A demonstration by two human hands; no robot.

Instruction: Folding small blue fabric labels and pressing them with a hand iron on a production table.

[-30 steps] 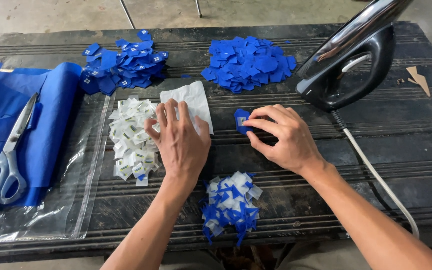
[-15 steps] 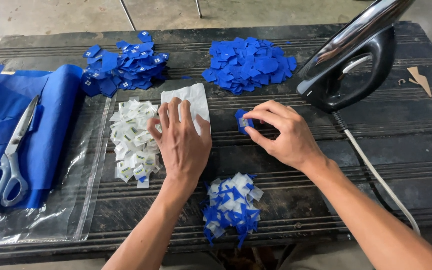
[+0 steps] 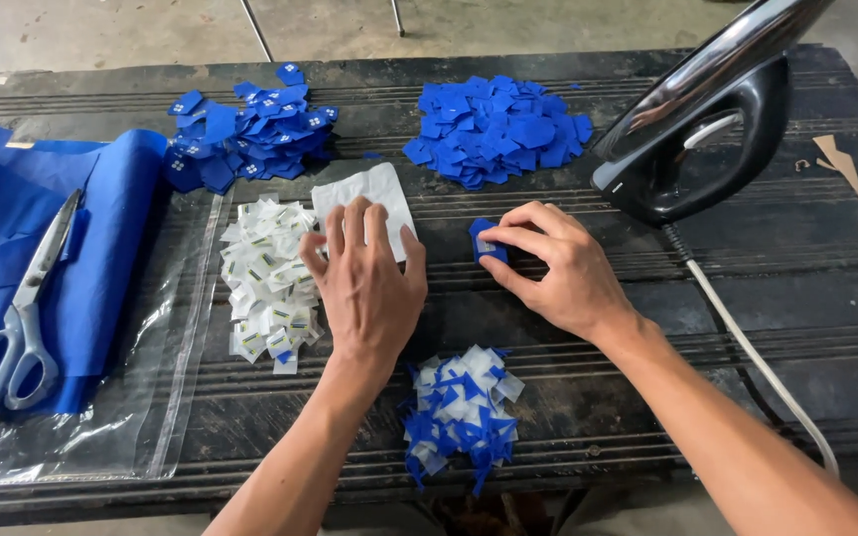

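Head view: four scrap piles, one iron (image 3: 707,129), one scissors (image 3: 17,318).
Left hand (image 3: 364,283): flat, fingers spread, on white sheet (image 3: 364,189).
Right hand (image 3: 558,268): pinches one blue piece (image 3: 482,241), 3 o'clock of left.

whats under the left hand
The left hand lies flat on a white sheet, whose upper part shows past the fingers, beside the pile of white tags. Whatever lies beneath the palm is covered.

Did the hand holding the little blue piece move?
No. The right hand sits at the same spot beside the iron, pinching the blue piece.
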